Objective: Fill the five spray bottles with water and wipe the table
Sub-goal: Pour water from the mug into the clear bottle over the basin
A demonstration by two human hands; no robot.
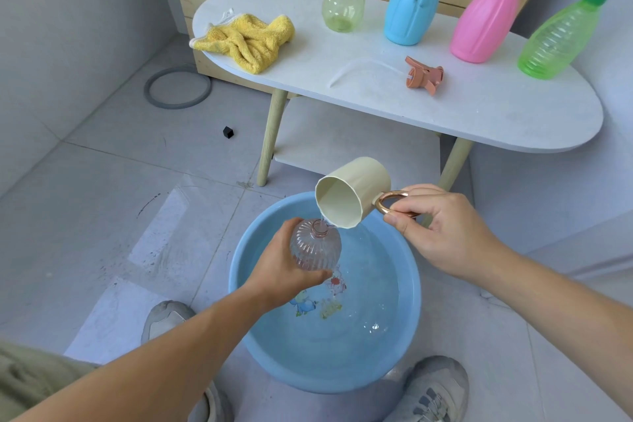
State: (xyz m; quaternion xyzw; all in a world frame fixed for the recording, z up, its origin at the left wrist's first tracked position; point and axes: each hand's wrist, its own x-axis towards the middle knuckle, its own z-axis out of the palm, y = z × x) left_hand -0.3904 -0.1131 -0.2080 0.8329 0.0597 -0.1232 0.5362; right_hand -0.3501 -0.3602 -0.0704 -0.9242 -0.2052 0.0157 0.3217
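Your left hand [284, 271] wraps the clear ribbed bottle [315, 245] over the basin [239, 284]; right hand [442, 233] pinches the tilted cup [349, 193] by its handle, water running in.

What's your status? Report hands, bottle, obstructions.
Left hand grips clear ribbed bottle over blue basin. Right hand tips cream cup by handle, water running into neck. Nothing blocking the pour.

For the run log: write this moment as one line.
step: filling | left hand: grips clear bottle over basin | right hand: tips cup, pouring into neck | table: yellow cloth, sprayer head
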